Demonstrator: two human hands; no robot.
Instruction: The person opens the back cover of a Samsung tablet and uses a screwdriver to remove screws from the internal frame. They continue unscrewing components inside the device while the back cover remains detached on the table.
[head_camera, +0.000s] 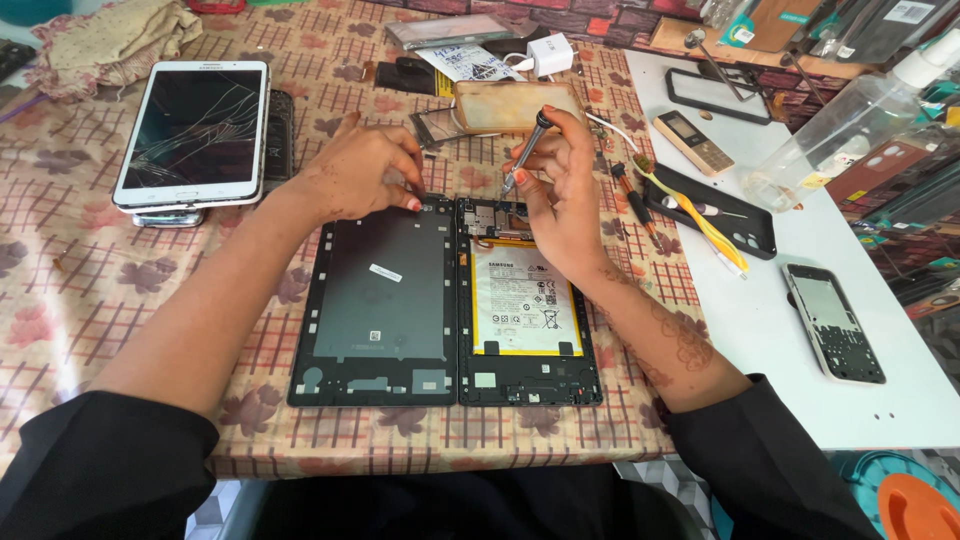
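Note:
An opened tablet lies in two halves in front of me on a checked tablecloth. Its dark back cover (378, 300) is on the left, and the body (528, 385) with a white battery (525, 298) and circuit board (490, 218) is on the right. My right hand (560, 195) holds a small metal screwdriver (527, 150) upright, tip down at the circuit board near the top edge. My left hand (358, 170) rests its fingertips on the top edge of the back cover, beside the board.
A white tablet with a cracked screen (192, 132) lies at the left on other devices. A white board (800, 300) at the right carries a black phone case (710, 210), a phone frame (833, 322), a small keypad phone (692, 142) and a clear bottle (850, 130). A charger (550, 55) lies behind.

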